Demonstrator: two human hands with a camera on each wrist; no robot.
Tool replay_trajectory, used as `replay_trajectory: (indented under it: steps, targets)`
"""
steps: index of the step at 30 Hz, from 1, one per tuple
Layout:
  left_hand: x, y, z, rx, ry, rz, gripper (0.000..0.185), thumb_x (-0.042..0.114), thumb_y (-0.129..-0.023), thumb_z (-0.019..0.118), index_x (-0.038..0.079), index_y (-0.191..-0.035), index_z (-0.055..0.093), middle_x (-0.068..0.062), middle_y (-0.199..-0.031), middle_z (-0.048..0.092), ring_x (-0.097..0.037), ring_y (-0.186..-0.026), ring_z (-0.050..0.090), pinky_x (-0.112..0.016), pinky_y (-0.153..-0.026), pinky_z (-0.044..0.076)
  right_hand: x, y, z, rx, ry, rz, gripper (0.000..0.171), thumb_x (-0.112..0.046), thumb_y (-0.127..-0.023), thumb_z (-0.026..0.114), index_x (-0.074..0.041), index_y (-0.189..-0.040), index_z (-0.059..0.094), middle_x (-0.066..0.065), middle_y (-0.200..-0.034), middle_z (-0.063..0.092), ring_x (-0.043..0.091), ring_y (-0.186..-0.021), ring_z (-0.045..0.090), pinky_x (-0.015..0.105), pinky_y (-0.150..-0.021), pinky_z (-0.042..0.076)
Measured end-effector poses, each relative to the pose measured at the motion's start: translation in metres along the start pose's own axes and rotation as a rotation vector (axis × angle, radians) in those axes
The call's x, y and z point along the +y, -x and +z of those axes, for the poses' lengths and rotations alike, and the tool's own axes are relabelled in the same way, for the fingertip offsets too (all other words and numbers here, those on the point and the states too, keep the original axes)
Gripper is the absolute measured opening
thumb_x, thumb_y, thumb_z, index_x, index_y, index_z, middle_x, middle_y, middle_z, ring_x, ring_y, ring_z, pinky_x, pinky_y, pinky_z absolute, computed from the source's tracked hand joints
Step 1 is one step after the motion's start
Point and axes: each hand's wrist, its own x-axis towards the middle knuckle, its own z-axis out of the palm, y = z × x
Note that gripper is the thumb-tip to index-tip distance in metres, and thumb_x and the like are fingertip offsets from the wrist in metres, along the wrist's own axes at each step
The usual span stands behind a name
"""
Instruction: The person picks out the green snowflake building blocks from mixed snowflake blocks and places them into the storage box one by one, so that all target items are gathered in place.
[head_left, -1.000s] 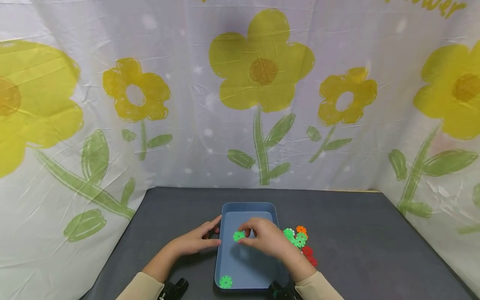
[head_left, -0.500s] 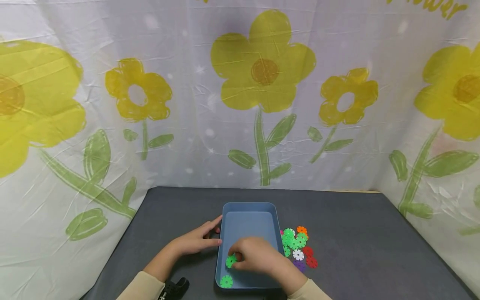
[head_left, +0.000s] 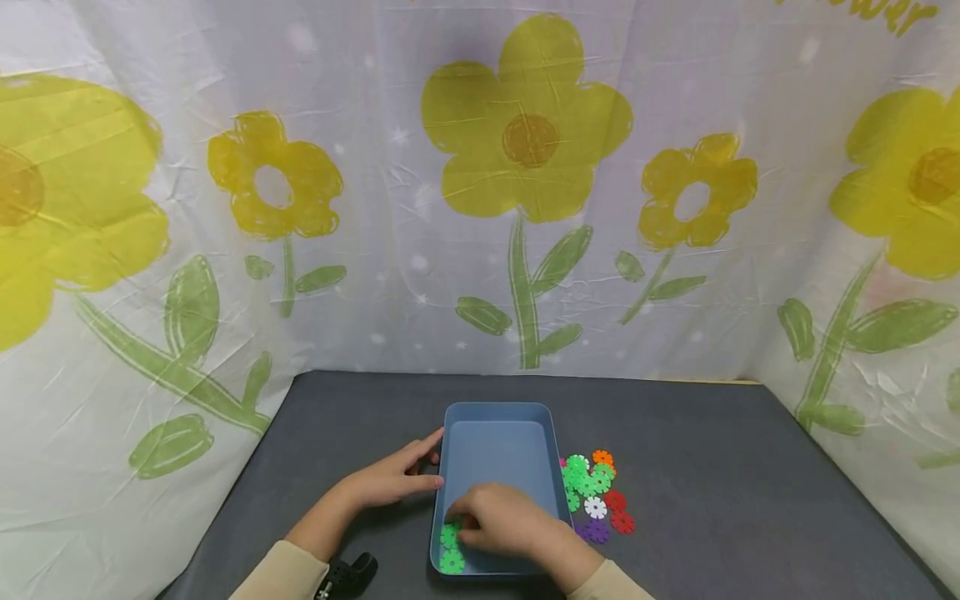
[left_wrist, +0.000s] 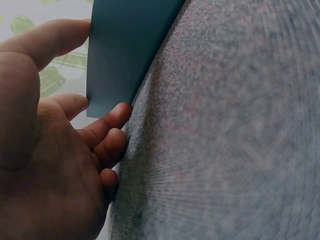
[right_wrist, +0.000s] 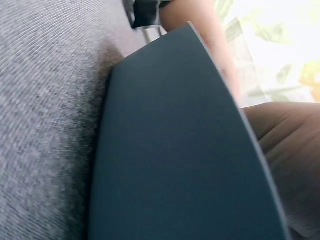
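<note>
A blue rectangular tray [head_left: 498, 446] lies on the dark table. My right hand [head_left: 498, 518] reaches over its near left part and pinches a green plastic snowflake disc [head_left: 449, 534]. Just below it, in the near left corner, lies another green snowflake disc [head_left: 452, 562]; the two overlap in this view. With thumb and forefinger tips, my left hand [head_left: 386, 482] touches the tray's left side. The left wrist view shows those fingertips at the edge of the tray wall [left_wrist: 130, 55], the other fingers bent below. In the right wrist view the tray wall [right_wrist: 170, 140] hides the fingertips.
Beside the tray's right edge lies a loose pile of green discs [head_left: 577, 477], with a white disc [head_left: 596, 507], purple discs [head_left: 597, 531], red discs [head_left: 622, 522] and an orange disc [head_left: 602, 457]. A flower-printed curtain [head_left: 390, 250] hangs behind the table.
My right hand has moved from the tray's middle toward its near left corner, bringing the pinched green disc up to the one lying there. The left hand has stayed at the tray's side.
</note>
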Motion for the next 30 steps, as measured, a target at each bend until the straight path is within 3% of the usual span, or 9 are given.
replay_trajectory:
  steps: [4,9,16,30]
  targets:
    - [0.001,-0.002,-0.002,0.001,0.001,0.003,0.082,0.032,-0.105,0.062,0.009,-0.166,0.012,-0.011,-0.128,0.046,-0.021,-0.086,0.043,-0.034,-0.075,0.038,0.002,0.002,-0.012,-0.032,-0.127,0.011,0.025,-0.006,-0.093,0.069,-0.009,-0.117,0.077,-0.013,-0.090,0.065,0.000,-0.073,0.052,0.018,-0.069,0.045]
    - [0.002,-0.001,-0.002,0.004,0.012,-0.003,0.082,0.032,-0.104,0.063,0.009,-0.166,0.013,-0.010,-0.127,0.046,-0.022,-0.083,0.042,-0.034,-0.074,0.038,0.005,0.010,-0.036,-0.033,-0.283,0.081,0.025,-0.007,-0.099,0.065,-0.008,-0.123,0.074,-0.007,-0.100,0.068,0.003,-0.067,0.051,0.022,-0.065,0.046]
    - [0.001,0.001,0.001,0.007,0.026,-0.025,0.083,0.032,-0.104,0.063,0.011,-0.166,0.013,-0.010,-0.127,0.046,-0.021,-0.083,0.043,-0.034,-0.073,0.038,0.025,0.028,-0.065,0.120,-0.298,0.109,0.022,-0.016,-0.101,0.067,-0.016,-0.123,0.074,-0.013,-0.097,0.064,0.006,-0.057,0.047,0.026,-0.058,0.044]
    - [0.002,0.001,0.001,-0.007,0.029,-0.003,0.083,0.031,-0.106,0.061,0.005,-0.165,0.009,-0.013,-0.128,0.045,-0.020,-0.078,0.042,-0.033,-0.070,0.039,0.082,0.067,-0.100,0.335,-0.437,0.312,0.023,-0.017,-0.103,0.065,-0.015,-0.126,0.071,0.005,-0.101,0.064,0.027,-0.077,0.060,0.034,-0.058,0.048]
